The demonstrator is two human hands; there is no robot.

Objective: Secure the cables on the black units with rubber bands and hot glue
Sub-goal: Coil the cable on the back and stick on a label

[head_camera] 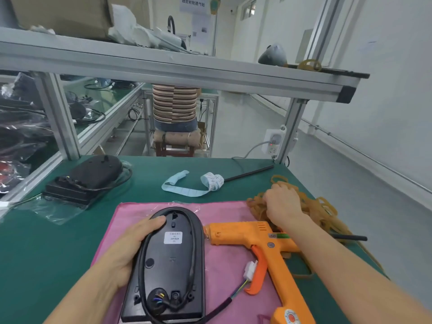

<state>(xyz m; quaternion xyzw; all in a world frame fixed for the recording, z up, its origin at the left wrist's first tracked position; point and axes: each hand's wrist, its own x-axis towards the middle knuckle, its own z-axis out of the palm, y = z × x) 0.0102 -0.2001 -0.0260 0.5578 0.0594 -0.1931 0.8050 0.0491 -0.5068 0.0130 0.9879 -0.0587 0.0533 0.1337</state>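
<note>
A black oval unit (170,265) lies face down on a pink cloth (224,216), its black cable looped around the rim and ending in a white connector (250,270). My left hand (131,249) grips the unit's left edge, thumb on the top. My right hand (282,202) reaches into a pile of tan rubber bands (320,211) at the right, fingers curled down among them. An orange hot glue gun (261,244) lies on the cloth between the unit and my right forearm.
A second black unit (86,178) with its cable sits on a plastic bag at the back left. A light blue label strip (194,183) and a black rod (250,173) lie mid-table. A power strip (273,139) hangs on the right frame post. A seated person (174,106) is beyond the table.
</note>
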